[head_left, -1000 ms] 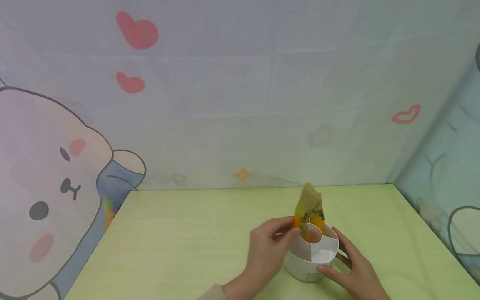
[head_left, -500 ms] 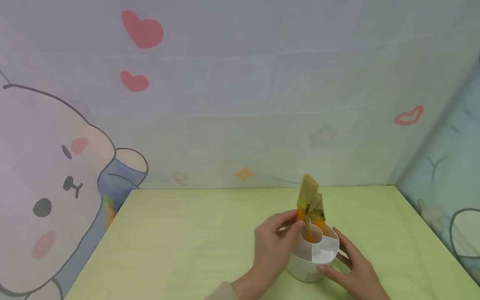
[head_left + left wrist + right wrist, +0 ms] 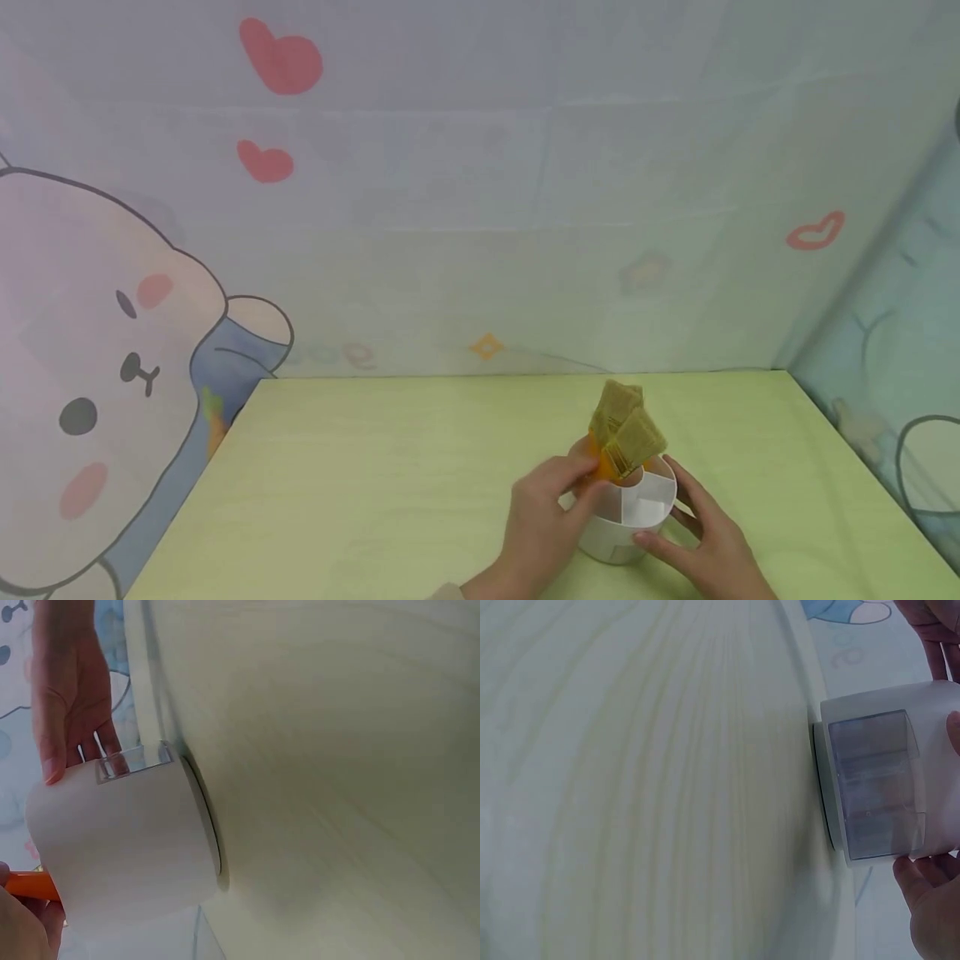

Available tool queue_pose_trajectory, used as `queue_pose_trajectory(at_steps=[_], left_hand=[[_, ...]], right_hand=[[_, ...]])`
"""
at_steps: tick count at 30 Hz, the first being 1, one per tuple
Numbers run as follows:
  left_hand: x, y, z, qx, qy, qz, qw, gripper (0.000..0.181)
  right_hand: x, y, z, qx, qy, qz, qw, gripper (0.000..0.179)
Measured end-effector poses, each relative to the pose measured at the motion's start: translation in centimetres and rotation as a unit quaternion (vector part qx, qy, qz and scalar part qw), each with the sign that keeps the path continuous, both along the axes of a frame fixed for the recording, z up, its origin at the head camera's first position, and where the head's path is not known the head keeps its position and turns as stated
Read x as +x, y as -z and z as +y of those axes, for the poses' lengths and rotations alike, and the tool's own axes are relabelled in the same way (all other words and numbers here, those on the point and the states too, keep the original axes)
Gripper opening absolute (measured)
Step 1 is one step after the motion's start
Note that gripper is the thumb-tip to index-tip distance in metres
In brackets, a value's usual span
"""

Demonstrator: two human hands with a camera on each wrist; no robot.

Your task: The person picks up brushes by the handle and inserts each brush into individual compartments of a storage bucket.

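A round white desk organizer (image 3: pixel 617 537) with several compartments stands on the table. My left hand (image 3: pixel 536 517) pinches the orange handle (image 3: pixel 30 885) of a flat paintbrush (image 3: pixel 636 437) at the organizer's left rim. That brush tilts to the right over the middle compartment, bristles up. Pale bristles of another paintbrush (image 3: pixel 619 398) show just behind it, its lower part hidden. My right hand (image 3: pixel 708 533) holds the organizer from the right, thumb on the front and fingers round the far side. In the right wrist view, a clear drawer (image 3: pixel 877 787) shows on the organizer's side.
The pale yellow-green wooden table (image 3: pixel 360 483) stretches away to the left. Behind it hangs a fabric backdrop (image 3: pixel 450 208) printed with hearts and a cartoon animal. A white compartment (image 3: pixel 648 500) of the organizer faces up near my right thumb.
The brush in my left hand first rises, then tips to the right and lower, its bristles now over the organizer. My left hand has dropped slightly. The right hand keeps its place.
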State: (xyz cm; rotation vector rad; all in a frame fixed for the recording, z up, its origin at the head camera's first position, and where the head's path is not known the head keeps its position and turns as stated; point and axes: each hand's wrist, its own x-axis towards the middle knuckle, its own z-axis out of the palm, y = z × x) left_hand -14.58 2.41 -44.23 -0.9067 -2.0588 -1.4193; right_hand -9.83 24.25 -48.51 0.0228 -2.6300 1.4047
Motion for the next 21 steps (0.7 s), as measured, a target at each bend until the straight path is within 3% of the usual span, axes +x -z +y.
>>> queue_pose_trajectory(at_steps=[9,13,21], left_hand=[[0.15,0.41,-0.34,-0.07,-0.048,0.1,0.9914,0.024],[0.2,0.52,-0.38,-0.087,-0.055,0.116,0.9879,0.025],[-0.01,0.73,-0.18,-0.122,-0.092,0.19,0.97,0.024]], right_hand=[[-0.02,-0.28,-0.22,-0.009,0.01,-0.035,0.9993,0.098],[-0.22,-0.32,-0.21,-0.017,0.009,-0.044,0.9988,0.096],[0.01,-0.73,-0.02,-0.035,0.011,-0.099,0.9944,0.095]])
